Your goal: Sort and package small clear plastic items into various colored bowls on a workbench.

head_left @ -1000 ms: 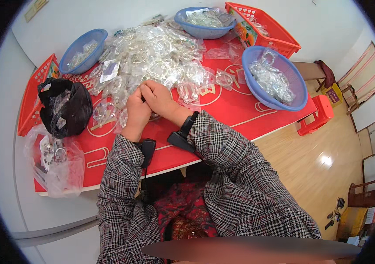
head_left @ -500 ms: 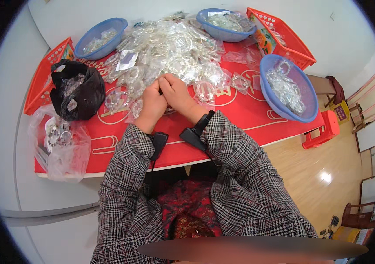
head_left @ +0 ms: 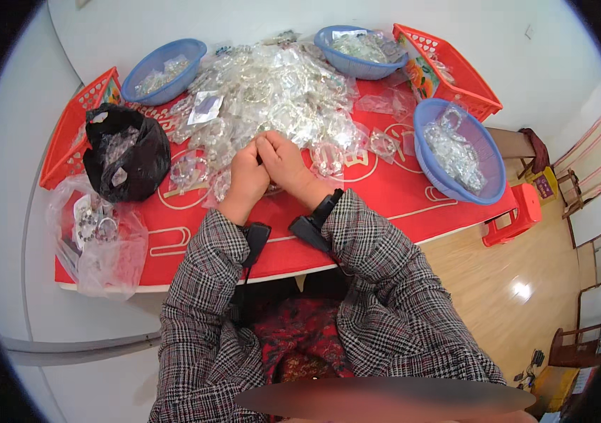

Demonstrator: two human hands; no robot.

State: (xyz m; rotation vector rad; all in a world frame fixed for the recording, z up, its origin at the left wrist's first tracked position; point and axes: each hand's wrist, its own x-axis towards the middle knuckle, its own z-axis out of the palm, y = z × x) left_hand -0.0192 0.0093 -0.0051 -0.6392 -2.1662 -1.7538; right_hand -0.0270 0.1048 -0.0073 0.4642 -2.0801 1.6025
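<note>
My left hand (head_left: 245, 179) and my right hand (head_left: 285, 163) are pressed together at the front edge of a big heap of small clear plastic packets (head_left: 272, 88). The fingers of both are curled closed, thumbs side by side, and whatever lies between them is hidden. Bracelets or similar jewellery show through many packets. Close to my left hand lies a packet with a ring-shaped bracelet (head_left: 189, 171); to the right of my right hand is another packeted bracelet (head_left: 327, 160). A white and grey card packet (head_left: 205, 107) rests on the heap's left side.
Blue baskets of packets stand at back left (head_left: 164, 72), back right (head_left: 360, 53) and right (head_left: 460, 151). Red baskets (head_left: 78, 127) flank the red-covered table (head_left: 300, 250). A black bag (head_left: 128, 151) and a clear bag (head_left: 107, 247) are at left; a red stool (head_left: 515, 215) stands at right.
The view has tilted slightly, so the table sits a little lower. My hands stay clasped together at the heap's front edge; nothing has visibly been picked up or put down.
</note>
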